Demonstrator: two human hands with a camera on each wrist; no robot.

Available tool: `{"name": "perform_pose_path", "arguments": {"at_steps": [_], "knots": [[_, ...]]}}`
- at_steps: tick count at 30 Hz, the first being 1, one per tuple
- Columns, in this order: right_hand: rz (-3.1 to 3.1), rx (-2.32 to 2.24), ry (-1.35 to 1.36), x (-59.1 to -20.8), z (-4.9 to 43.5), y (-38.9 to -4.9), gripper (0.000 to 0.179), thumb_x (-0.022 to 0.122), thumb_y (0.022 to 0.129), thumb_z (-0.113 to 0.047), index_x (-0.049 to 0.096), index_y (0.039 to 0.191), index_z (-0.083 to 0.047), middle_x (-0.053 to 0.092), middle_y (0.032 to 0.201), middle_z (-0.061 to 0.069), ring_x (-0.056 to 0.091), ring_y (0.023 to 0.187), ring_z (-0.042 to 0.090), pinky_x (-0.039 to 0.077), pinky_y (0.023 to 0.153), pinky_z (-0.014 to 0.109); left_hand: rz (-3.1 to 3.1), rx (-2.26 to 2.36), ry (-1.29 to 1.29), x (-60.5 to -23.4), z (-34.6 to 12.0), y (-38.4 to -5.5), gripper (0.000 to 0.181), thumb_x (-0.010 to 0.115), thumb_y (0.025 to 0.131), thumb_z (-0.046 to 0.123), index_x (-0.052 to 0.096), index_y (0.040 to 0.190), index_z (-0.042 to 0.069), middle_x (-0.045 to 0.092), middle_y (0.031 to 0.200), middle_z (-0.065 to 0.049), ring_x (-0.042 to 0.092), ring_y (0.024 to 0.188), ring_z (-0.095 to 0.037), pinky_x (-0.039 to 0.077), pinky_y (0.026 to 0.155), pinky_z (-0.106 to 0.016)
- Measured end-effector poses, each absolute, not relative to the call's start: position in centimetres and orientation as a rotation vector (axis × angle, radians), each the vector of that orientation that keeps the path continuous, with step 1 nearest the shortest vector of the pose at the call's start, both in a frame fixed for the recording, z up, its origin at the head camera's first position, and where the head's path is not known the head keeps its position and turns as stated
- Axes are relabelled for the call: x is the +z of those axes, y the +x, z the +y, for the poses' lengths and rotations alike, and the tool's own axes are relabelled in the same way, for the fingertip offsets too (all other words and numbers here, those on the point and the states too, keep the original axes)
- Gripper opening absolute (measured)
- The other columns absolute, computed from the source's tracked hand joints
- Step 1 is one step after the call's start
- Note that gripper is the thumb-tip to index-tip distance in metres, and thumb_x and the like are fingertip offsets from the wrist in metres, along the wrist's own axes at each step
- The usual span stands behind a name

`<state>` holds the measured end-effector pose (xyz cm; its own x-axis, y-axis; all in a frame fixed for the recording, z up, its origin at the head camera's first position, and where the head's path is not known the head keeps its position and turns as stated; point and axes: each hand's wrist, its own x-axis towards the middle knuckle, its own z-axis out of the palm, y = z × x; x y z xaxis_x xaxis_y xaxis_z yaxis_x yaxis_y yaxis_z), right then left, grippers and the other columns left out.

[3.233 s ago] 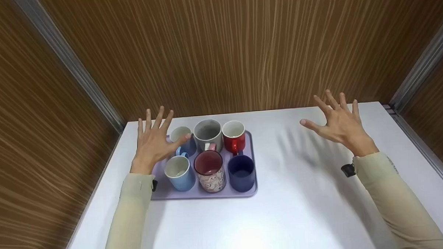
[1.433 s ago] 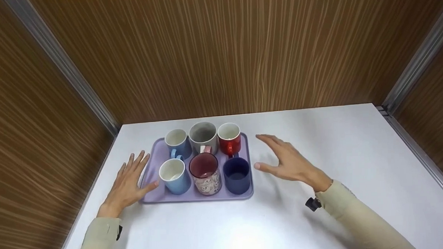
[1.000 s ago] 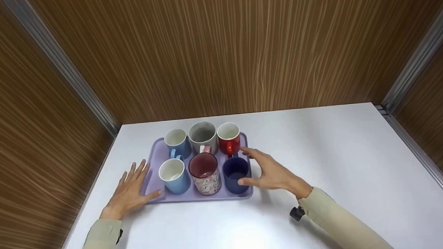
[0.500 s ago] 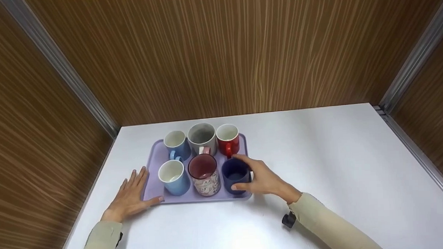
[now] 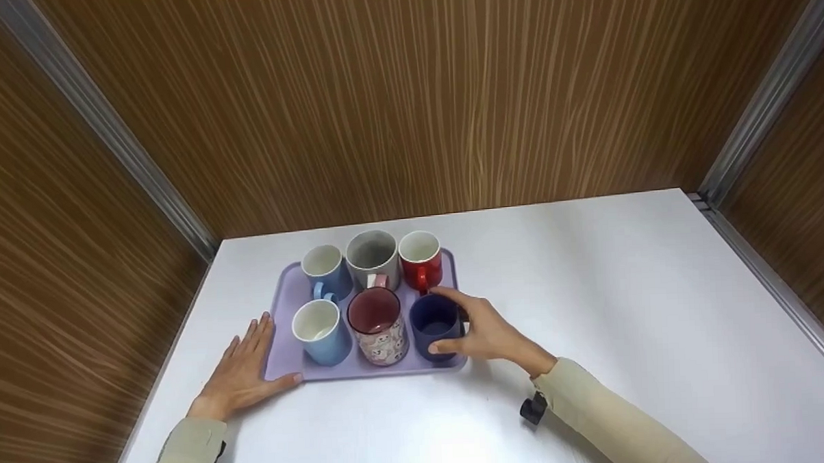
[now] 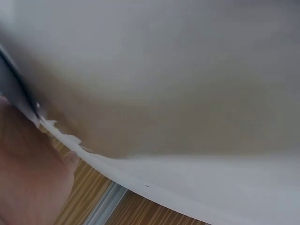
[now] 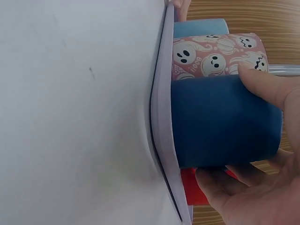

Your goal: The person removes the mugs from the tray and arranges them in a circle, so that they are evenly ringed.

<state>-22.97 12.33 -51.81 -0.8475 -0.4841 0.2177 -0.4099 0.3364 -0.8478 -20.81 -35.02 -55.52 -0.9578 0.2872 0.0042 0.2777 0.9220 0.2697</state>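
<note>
A lilac tray (image 5: 287,297) on the white table bears several mugs in two rows. At its front right corner stands a dark blue mug (image 7: 225,122). My right hand (image 5: 484,330) grips this mug, thumb on the near side and fingers round the far side. My left hand (image 5: 239,374) lies with straight, spread fingers at the tray's left edge, thumb at the front left corner. Beside the blue mug is a ghost-patterned mug (image 5: 383,345) with a maroon inside. Behind it stands a red mug (image 5: 421,271). In the left wrist view the hand (image 6: 33,168) shows only partly.
A light blue mug (image 5: 327,341) stands front left on the tray, another blue mug (image 5: 330,279) behind it. A grey mug (image 5: 372,257) is in the back middle. Wood-patterned panels (image 5: 408,108) rise behind and at both sides of the table (image 5: 592,287).
From raised and spread, both hands came down to the tray. My right hand moved left and closed round the dark blue mug; my left hand settled at the tray's left edge. The mugs stay put.
</note>
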Motion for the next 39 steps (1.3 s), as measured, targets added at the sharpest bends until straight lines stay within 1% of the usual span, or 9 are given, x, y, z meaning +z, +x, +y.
{"name": "perform_pose_path", "arguments": {"at_steps": [4, 10, 16, 19, 25, 32, 39], "knots": [[2.505, -1.580, -0.833, -51.9, 12.2, -23.2, 0.093, 0.098, 0.076, -0.022, 0.051, 0.154, -0.002, 0.066, 0.141, 0.019, 0.069, 0.124, 0.037, 0.058, 0.106, 0.055, 3.056, 0.420, 0.467, -55.9, -35.0, -20.9, 0.125, 0.068, 0.088, 0.076, 0.017, 0.168, -0.005, 0.013, 0.178, -0.022, 0.016, 0.165, -0.042, 0.015, 0.132, -0.064], [2.512, -1.605, -0.775, -51.8, 12.1, -23.5, 0.088, 0.101, 0.069, -0.020, 0.060, 0.146, -0.006, 0.071, 0.135, 0.012, 0.071, 0.119, 0.032, 0.058, 0.105, 0.051, 3.069, 0.420, 0.489, -56.2, -35.0, -21.0, 0.124, 0.068, 0.089, 0.075, 0.017, 0.167, -0.007, 0.013, 0.177, -0.024, 0.015, 0.165, -0.043, 0.014, 0.133, -0.060], [2.535, -1.602, -0.730, -51.8, 12.1, -23.4, 0.085, 0.102, 0.067, -0.022, 0.064, 0.142, -0.009, 0.073, 0.131, 0.009, 0.070, 0.117, 0.028, 0.057, 0.104, 0.049, 3.074, 0.414, 0.488, -56.5, -35.1, -21.1, 0.125, 0.067, 0.089, 0.076, 0.015, 0.168, -0.006, 0.010, 0.178, -0.022, 0.013, 0.166, -0.041, 0.013, 0.134, -0.059], [2.550, -1.599, -0.744, -51.6, 12.2, -23.4, 0.084, 0.102, 0.067, -0.024, 0.064, 0.141, -0.009, 0.074, 0.130, 0.009, 0.071, 0.115, 0.028, 0.059, 0.103, 0.050, 3.070, 0.415, 0.483, -56.5, -35.1, -21.1, 0.126, 0.067, 0.089, 0.076, 0.014, 0.168, -0.005, 0.010, 0.179, -0.022, 0.012, 0.166, -0.041, 0.012, 0.134, -0.058], [2.576, -1.594, -0.776, -51.1, 12.4, -23.3, 0.081, 0.102, 0.068, -0.030, 0.065, 0.138, -0.009, 0.075, 0.125, 0.009, 0.074, 0.109, 0.031, 0.062, 0.097, 0.051, 3.050, 0.421, 0.469, -56.4, -35.1, -21.2, 0.125, 0.068, 0.089, 0.074, 0.013, 0.168, -0.006, 0.010, 0.179, -0.022, 0.011, 0.166, -0.041, 0.010, 0.135, -0.058], [2.561, -1.619, -0.825, -49.9, 12.8, -23.1, 0.079, 0.101, 0.069, -0.032, 0.066, 0.135, -0.010, 0.075, 0.123, 0.008, 0.074, 0.110, 0.032, 0.063, 0.094, 0.052, 3.051, 0.419, 0.479, -56.4, -35.0, -21.1, 0.125, 0.068, 0.089, 0.074, 0.013, 0.168, -0.006, 0.009, 0.178, -0.022, 0.011, 0.166, -0.041, 0.009, 0.135, -0.058], [2.595, -1.611, -0.831, -48.9, 13.7, -23.2, 0.085, 0.101, 0.069, -0.032, 0.065, 0.142, -0.008, 0.075, 0.126, 0.007, 0.075, 0.106, 0.031, 0.063, 0.093, 0.052, 3.053, 0.426, 0.476, -56.5, -35.0, -21.0, 0.125, 0.069, 0.089, 0.073, 0.012, 0.168, -0.007, 0.009, 0.178, -0.023, 0.011, 0.166, -0.041, 0.010, 0.135, -0.058]]}}
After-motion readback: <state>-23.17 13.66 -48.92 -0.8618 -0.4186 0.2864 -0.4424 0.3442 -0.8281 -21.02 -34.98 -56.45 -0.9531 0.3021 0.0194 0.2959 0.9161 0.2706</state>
